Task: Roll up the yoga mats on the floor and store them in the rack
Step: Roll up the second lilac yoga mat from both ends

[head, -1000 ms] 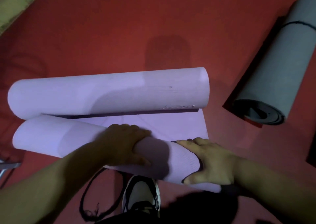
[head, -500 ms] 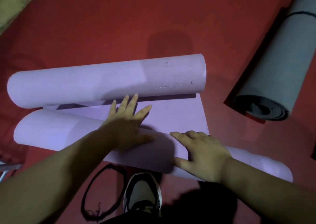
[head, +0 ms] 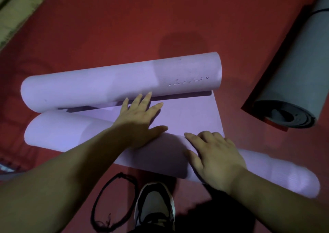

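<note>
— As you look down, where is the purple yoga mat [head: 187, 115]?

— On the red floor [head: 124, 28], rolled from both ends: a far roll [head: 106, 86] and a near roll [head: 62, 134], with a flat strip between. Bare floor separates its right edge from the rolled grey mat [head: 299, 72], and the floor beyond the far roll is open. My shoe [head: 154, 206] and a black strap loop [head: 99, 197] lie on the near side.

— Your hands?

— My left hand [head: 138, 124] lies flat with its fingers spread, palm on the near roll, fingertips at the far roll's edge; I cannot tell if they touch. My right hand [head: 215, 159] rests on the near roll, fingers loosely bent.

— What changed?

— A second ago my left hand curled over the roll; now it is spread. My right hand has moved from the roll's near side onto its top.
</note>
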Demonstrator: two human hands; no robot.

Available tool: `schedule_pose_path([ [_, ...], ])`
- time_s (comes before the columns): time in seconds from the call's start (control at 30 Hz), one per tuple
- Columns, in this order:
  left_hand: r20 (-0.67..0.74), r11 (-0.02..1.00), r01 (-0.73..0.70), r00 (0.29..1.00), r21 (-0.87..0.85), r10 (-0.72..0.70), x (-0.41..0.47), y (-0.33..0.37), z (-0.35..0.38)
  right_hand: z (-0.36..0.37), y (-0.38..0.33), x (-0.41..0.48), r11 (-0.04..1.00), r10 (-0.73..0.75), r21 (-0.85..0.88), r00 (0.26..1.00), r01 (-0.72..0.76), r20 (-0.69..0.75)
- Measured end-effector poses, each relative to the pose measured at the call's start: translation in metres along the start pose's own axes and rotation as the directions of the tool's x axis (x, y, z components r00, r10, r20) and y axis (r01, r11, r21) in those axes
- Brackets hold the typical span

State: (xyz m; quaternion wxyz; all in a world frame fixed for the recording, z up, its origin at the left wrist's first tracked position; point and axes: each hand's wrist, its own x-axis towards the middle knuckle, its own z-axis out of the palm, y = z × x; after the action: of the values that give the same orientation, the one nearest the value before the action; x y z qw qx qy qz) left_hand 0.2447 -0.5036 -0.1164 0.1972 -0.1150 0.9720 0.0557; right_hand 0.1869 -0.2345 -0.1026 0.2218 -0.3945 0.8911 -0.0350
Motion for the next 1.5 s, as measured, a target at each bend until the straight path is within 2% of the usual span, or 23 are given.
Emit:
schedule_pose_path([
  [0.13, -0.004, 0.999, 0.02, 1.0, -0.029, -0.02, -0.001, -0.001, -0.008, -0.007, 0.007, 0.014, 0.999, 0.004, 0.053, 0.998, -0.008, 0.062],
  [0.27, -0.013, 0.997, 0.023, 1.0, -0.073, -0.024, -0.006, -0.007, -0.012, -0.009, 0.017, 0.03, 0.991, 0.022, 0.134, 0.999, -0.028, 0.049],
  [0.37, -0.054, 0.997, -0.055, 0.997, -0.057, 0.052, -0.017, -0.016, -0.011, -0.01, 0.025, 0.043, 0.979, 0.032, 0.199, 0.998, -0.044, 0.061],
  [0.5, 0.03, 0.983, -0.178, 0.984, 0.054, 0.176, -0.027, -0.027, -0.016, -0.014, 0.033, 0.053, 0.966, 0.037, 0.251, 0.996, -0.055, 0.077],
  [0.63, 0.038, 0.961, -0.252, 0.968, 0.112, 0.249, -0.03, -0.027, -0.017, -0.018, 0.031, 0.054, 0.952, 0.031, 0.301, 0.995, -0.057, 0.09],
  [0.73, 0.065, 0.966, -0.25, 0.967, 0.072, 0.246, -0.025, -0.029, -0.02, -0.019, 0.024, 0.042, 0.979, -0.029, 0.203, 0.999, 0.025, 0.021],
  [0.83, 0.093, 0.97, -0.238, 0.968, 0.053, 0.233, -0.017, -0.032, -0.021, -0.013, 0.013, 0.023, 0.991, -0.129, -0.032, 0.991, 0.13, 0.04],
  [0.9, 0.09, 0.97, -0.238, 0.968, 0.055, 0.233, -0.015, -0.032, -0.02, -0.013, 0.01, 0.022, 0.987, -0.118, -0.103, 0.991, 0.125, 0.07],
  [1.1, 0.105, 0.977, -0.213, 0.971, -0.006, 0.213, -0.021, -0.023, -0.027, -0.023, 0.023, 0.032, 0.982, -0.176, -0.043, 0.97, 0.185, 0.17],
  [1.23, 0.15, 0.973, -0.216, 0.962, -0.082, 0.226, -0.057, 0.002, -0.016, -0.011, 0.037, 0.002, 0.968, -0.252, 0.098, 0.924, 0.233, 0.289],
  [1.33, 0.188, 0.981, -0.18, 0.964, -0.067, 0.19, -0.077, 0.012, -0.002, -0.002, 0.038, -0.019, 0.956, -0.281, 0.165, 0.918, 0.242, 0.281],
  [1.5, 0.104, 0.989, -0.092, 0.989, -0.116, 0.104, -0.064, 0.011, 0.006, -0.008, 0.033, -0.011, 0.964, -0.258, 0.136, 0.928, 0.229, 0.269],
])
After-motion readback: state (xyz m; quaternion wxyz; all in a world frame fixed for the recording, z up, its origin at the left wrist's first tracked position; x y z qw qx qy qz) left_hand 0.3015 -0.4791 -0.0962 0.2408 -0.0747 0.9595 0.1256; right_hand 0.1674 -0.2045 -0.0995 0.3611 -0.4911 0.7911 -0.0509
